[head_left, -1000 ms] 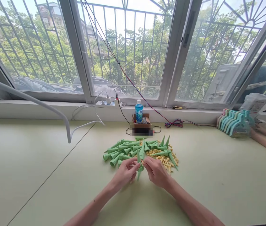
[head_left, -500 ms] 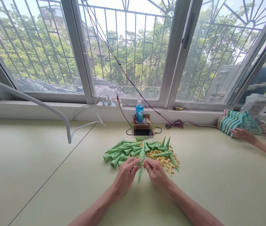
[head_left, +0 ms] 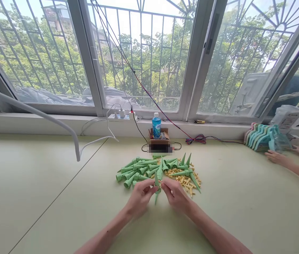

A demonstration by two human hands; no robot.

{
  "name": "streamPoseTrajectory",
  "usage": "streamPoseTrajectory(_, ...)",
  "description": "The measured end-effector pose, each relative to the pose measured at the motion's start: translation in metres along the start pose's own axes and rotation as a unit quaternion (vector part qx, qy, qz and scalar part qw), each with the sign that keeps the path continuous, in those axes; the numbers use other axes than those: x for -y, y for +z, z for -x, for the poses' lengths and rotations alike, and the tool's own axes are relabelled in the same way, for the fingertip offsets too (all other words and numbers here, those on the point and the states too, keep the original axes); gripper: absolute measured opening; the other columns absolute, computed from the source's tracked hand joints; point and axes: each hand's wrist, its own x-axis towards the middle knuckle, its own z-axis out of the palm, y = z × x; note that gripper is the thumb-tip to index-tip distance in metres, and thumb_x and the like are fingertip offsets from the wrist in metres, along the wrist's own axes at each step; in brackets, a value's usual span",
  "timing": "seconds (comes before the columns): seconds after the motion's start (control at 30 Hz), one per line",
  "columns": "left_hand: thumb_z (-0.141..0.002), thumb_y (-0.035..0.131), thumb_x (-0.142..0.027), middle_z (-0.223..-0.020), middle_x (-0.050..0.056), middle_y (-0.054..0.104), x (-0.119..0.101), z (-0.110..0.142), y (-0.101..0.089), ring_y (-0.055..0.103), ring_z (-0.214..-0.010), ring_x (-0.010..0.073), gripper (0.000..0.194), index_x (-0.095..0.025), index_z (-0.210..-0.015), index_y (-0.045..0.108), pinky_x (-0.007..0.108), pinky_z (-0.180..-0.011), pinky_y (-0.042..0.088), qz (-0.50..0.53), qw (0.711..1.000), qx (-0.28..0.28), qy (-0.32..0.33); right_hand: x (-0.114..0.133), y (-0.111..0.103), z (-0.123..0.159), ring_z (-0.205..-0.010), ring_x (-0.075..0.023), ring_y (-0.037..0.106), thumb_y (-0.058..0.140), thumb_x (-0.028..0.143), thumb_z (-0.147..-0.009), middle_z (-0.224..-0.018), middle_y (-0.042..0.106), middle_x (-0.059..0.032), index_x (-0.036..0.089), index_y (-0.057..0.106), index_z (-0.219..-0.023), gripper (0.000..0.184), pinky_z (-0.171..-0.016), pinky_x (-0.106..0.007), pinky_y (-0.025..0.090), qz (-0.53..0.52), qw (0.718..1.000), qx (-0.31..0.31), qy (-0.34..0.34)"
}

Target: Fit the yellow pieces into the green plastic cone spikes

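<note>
My left hand point(head_left: 142, 194) is closed on a green plastic spike point(head_left: 156, 179), a hollow tapered piece held upright with its point up. My right hand point(head_left: 175, 192) pinches with thumb and forefinger against the spike's side; whatever lies between those fingertips is too small to make out. Below the hands another green point shows, partly hidden. Just beyond them lies a heap of green spikes point(head_left: 132, 173), with small yellow pegs point(head_left: 187, 182) piled at its right.
A blue-labelled bottle point(head_left: 156, 126) stands in a small cardboard box point(head_left: 165, 134) behind the heap. Bundled cable point(head_left: 197, 139) lies to its right. Another person's hand point(head_left: 277, 157) is by pastel hangers point(head_left: 262, 137) at the far right. A white tubular arm point(head_left: 59, 123) juts in from the left.
The spike in my left hand has turned from slanting to pointing up. My right hand stays close beside it. The other person's hand has drawn back from the hangers.
</note>
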Motion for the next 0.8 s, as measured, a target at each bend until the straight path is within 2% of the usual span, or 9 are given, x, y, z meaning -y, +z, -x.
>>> streamPoseTrajectory(0.17, -0.088, 0.057, -0.051, -0.047, -0.008, 0.029, -0.0032, -0.0026, -0.0046, 0.024, -0.041, 0.0069, 0.038, -0.015, -0.078, 0.066, 0.02, -0.039, 0.019, 0.09, 0.991, 0.067, -0.071, -0.0029, -0.0009, 0.0011, -0.059, -0.0137, 0.04, 0.035, 0.025, -0.102, -0.068, 0.049, -0.0008, 0.02, 0.045, -0.073, 0.03, -0.057, -0.026, 0.031, 0.041, 0.998, 0.013, -0.037)
streamPoseTrajectory(0.4, -0.085, 0.059, -0.056, -0.049, -0.008, 0.034, -0.0031, -0.0041, -0.0063, 0.029, -0.036, 0.0051, 0.042, -0.015, -0.074, 0.062, 0.019, -0.035, 0.02, 0.119, 0.985, 0.084, -0.09, -0.0024, -0.0023, 0.001, -0.058, -0.0137, 0.038, 0.034, 0.024, -0.101, -0.067, 0.047, -0.0002, 0.02, 0.042, -0.072, 0.031, -0.056, -0.026, 0.027, 0.07, 0.996, 0.021, -0.053)
streamPoseTrajectory(0.63, -0.086, 0.06, -0.051, -0.046, -0.007, 0.034, -0.0059, -0.0035, -0.0041, 0.029, -0.041, 0.0072, 0.037, -0.015, -0.077, 0.067, 0.019, -0.039, 0.023, 0.093, 0.991, 0.06, -0.08, -0.003, 0.001, 0.0015, -0.056, -0.0131, 0.037, 0.035, 0.022, -0.1, -0.065, 0.047, 0.0003, 0.02, 0.043, -0.071, 0.031, -0.054, -0.026, 0.026, 0.063, 0.997, 0.001, -0.045)
streamPoseTrajectory(0.8, -0.09, 0.056, -0.038, -0.057, -0.003, 0.044, -0.002, -0.0015, -0.0002, 0.033, -0.05, 0.0092, 0.028, -0.016, -0.079, 0.07, 0.02, -0.046, 0.027, 0.023, 0.999, 0.008, -0.023, -0.0024, 0.0024, 0.0012, -0.056, -0.0128, 0.034, 0.036, 0.024, -0.1, -0.062, 0.042, 0.0015, 0.021, 0.037, -0.067, 0.033, -0.054, -0.026, 0.025, 0.033, 0.999, -0.011, -0.014)
